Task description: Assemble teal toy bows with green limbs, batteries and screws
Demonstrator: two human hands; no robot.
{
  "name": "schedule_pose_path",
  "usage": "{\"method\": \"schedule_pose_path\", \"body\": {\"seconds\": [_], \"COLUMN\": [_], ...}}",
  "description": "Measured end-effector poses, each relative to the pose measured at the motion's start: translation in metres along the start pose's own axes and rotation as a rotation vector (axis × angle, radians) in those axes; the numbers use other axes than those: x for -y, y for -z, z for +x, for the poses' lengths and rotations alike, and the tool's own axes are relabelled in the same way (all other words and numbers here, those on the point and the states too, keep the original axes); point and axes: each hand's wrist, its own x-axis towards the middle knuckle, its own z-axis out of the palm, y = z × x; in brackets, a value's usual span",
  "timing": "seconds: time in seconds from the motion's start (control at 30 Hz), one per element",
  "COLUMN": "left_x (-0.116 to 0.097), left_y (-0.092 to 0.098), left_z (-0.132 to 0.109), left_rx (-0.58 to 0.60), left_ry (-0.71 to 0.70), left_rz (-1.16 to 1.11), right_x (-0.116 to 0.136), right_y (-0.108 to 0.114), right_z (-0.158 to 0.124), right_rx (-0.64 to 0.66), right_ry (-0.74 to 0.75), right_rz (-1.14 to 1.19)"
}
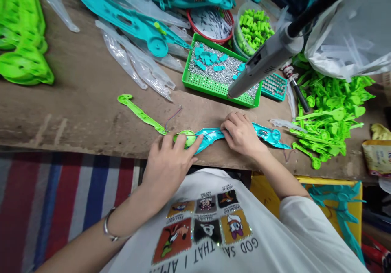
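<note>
A blue plastic piece (209,138) lies near the table's front edge, joined or overlapping at its left end with a long green plastic piece (142,115) that has a round disc. Thin wire (173,114) rises from the green piece, and more wire hangs at the blue piece's right end. My left hand (171,159) rests over the disc, fingers spread, its fingertips on the green and blue pieces. Around the middle of the blue piece, the fingers of my right hand (240,132) are pinched together on it.
Behind my hands sits a green tray (207,86) of screws and small blue parts, with a grey tool (262,59) hanging over it. A red basket (210,39) and a tub of green clips (255,29) stand behind. Green parts (330,114) pile up at right; blue and clear parts lie back left.
</note>
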Motion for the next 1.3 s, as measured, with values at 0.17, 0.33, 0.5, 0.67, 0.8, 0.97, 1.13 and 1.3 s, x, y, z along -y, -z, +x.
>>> {"method": "schedule_pose_path", "body": {"seconds": [0.17,0.33,0.5,0.67,0.8,0.97,1.13,1.3], "left_x": [0.0,0.0,0.0,0.0,0.0,0.0,0.0,0.001], "left_y": [-0.002,-0.004,-0.003,-0.003,-0.003,-0.003,-0.003,-0.009], "left_z": [-0.001,-0.001,-0.001,-0.001,-0.001,-0.001,-0.001,-0.002], "left_rx": [-0.004,-0.019,-0.004,-0.005,-0.015,-0.013,-0.011,-0.049], "left_ry": [0.001,0.017,0.012,0.004,0.007,0.006,0.0,0.001], "left_rz": [0.0,-0.079,-0.077,-0.069,-0.047,-0.052,-0.021,-0.042], "right_x": [0.004,0.008,0.014,0.021,0.025,0.033,0.038,0.034], "right_y": [-0.003,-0.013,-0.014,-0.014,-0.025,-0.034,-0.038,-0.045], "right_z": [-0.004,-0.006,-0.01,-0.017,-0.022,-0.028,-0.021,-0.019], "right_rx": [-0.027,-0.071,-0.105,-0.172,-0.171,-0.199,-0.157,-0.161], "right_ry": [-0.054,-0.185,-0.309,-0.258,-0.171,-0.128,-0.178,-0.203], "right_rz": [-0.009,0.024,0.135,0.149,0.152,0.107,0.051,0.029]}}
